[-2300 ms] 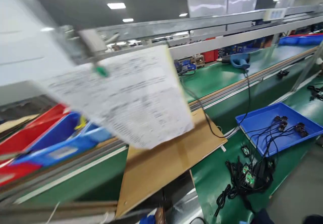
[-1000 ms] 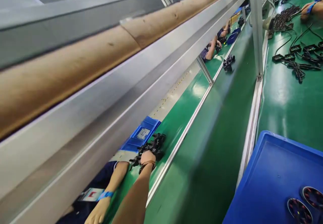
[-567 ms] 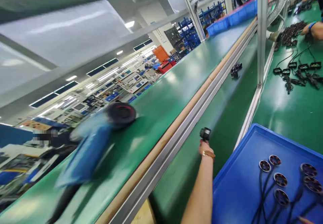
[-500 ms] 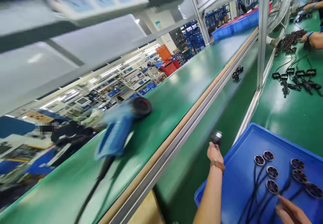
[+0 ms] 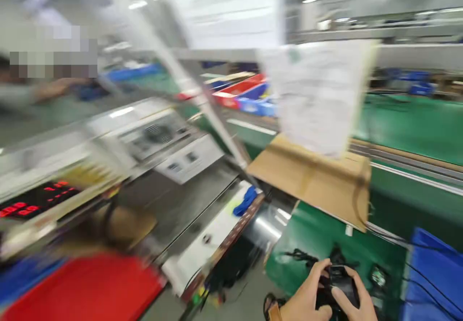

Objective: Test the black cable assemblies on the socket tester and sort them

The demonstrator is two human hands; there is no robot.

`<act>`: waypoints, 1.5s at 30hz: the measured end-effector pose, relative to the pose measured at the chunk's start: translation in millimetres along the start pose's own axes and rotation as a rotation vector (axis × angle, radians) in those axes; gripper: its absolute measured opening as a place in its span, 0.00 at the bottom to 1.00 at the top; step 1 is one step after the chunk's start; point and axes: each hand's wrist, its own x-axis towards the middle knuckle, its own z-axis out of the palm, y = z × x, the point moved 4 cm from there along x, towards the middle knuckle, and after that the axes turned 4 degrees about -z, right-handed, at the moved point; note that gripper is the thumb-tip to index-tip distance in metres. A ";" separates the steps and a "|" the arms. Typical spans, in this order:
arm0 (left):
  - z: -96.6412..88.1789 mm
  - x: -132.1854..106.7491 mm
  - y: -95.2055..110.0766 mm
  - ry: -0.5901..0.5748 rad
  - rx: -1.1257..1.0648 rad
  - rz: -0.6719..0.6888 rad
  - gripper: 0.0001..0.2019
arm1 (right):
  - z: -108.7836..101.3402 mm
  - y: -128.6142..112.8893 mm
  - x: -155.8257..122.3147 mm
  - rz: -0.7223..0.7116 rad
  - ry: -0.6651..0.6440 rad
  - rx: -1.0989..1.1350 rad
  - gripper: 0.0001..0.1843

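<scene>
Both my hands meet at the bottom edge, over the green bench mat (image 5: 311,229). My left hand (image 5: 307,299), which has a brown strap at the wrist, and my right hand (image 5: 356,301) are both closed around a small black part (image 5: 338,282). Motion blur hides the part's details. Black cables (image 5: 307,256) and a small green-lit piece (image 5: 378,277) lie on the mat just beyond my fingers.
A cardboard sheet (image 5: 314,181) lies behind, under a hanging paper sheet (image 5: 318,94). A blue tray (image 5: 430,272) is at the right and a red bin (image 5: 83,287) at the lower left. A machine with a red display (image 5: 32,202) and a blue cloth (image 5: 246,200) are to the left. A blurred person (image 5: 47,94) is at the far left.
The view has swung left, from the long conveyor to the bench end. My left hand has come back from the belt side. Both hands now grip the black part together.
</scene>
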 end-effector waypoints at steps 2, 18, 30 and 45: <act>-51.2 -59.6 -26.2 0.145 0.040 -0.088 0.60 | 91.4 -15.2 2.7 -0.019 -0.282 -0.135 0.30; -225.0 -311.5 -205.6 1.856 -0.583 -0.550 0.39 | 618.4 -16.4 59.3 -0.485 -1.029 -0.893 0.24; -336.2 -277.5 -203.3 1.930 -0.598 -0.483 0.40 | 688.2 30.9 94.2 -0.632 -1.010 -0.836 0.20; -372.8 -227.1 -173.0 1.755 -0.380 -0.258 0.35 | 577.0 -129.1 43.6 -0.597 -1.212 -0.482 0.17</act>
